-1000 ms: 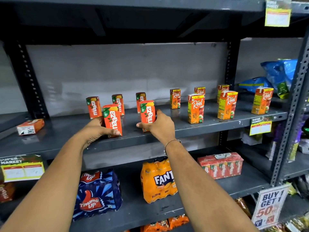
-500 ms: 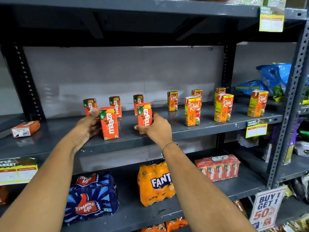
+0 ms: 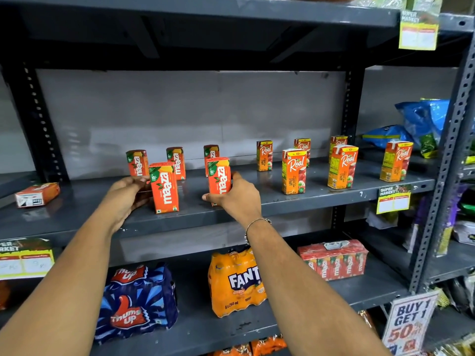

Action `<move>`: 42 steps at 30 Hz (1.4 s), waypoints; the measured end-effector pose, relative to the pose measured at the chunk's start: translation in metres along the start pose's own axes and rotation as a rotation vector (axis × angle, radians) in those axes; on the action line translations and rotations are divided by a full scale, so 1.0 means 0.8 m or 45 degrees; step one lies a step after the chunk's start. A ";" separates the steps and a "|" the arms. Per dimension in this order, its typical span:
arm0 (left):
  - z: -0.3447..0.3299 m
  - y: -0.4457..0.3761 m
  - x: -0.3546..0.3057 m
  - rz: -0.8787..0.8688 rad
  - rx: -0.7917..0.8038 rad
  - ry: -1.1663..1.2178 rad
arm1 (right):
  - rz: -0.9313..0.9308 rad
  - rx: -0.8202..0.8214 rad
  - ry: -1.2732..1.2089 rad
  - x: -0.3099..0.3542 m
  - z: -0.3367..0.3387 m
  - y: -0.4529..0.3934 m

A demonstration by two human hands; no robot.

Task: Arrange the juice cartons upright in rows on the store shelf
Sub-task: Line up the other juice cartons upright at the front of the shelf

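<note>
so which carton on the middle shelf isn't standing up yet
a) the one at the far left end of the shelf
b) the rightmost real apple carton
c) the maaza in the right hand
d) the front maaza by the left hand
a: the carton at the far left lies flat on its side on the shelf, while the Maaza and Real cartons named in the other options all stand upright.

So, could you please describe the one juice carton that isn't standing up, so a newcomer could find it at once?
Look at the grey middle shelf holding the small orange cartons. Follow it to its far left end, well past the upright Maaza cartons. There the fallen carton lies alone on its side, the only one not upright.
</note>
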State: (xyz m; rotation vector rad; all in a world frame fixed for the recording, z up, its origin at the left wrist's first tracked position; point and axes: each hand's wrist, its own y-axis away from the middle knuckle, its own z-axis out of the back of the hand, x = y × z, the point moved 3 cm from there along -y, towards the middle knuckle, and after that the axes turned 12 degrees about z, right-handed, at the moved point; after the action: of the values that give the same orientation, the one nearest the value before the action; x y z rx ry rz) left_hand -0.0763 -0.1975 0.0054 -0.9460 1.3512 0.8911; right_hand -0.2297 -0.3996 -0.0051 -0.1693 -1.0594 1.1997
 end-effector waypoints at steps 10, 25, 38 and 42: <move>-0.003 -0.001 0.000 -0.009 -0.033 -0.027 | 0.026 -0.016 0.001 -0.002 0.001 0.000; -0.003 0.000 -0.001 -0.006 -0.038 -0.011 | 0.039 -0.028 -0.008 -0.003 0.000 0.000; -0.003 0.000 -0.001 -0.010 -0.039 -0.011 | 0.034 -0.015 -0.076 -0.005 0.002 0.000; -0.004 0.002 -0.002 -0.011 -0.043 -0.018 | 0.043 -0.016 -0.154 -0.002 0.006 0.002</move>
State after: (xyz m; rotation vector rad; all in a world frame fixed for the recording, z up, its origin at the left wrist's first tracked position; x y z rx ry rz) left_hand -0.0792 -0.1994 0.0069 -0.9689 1.3229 0.9148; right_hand -0.2343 -0.4023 -0.0044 -0.1256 -1.1738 1.2464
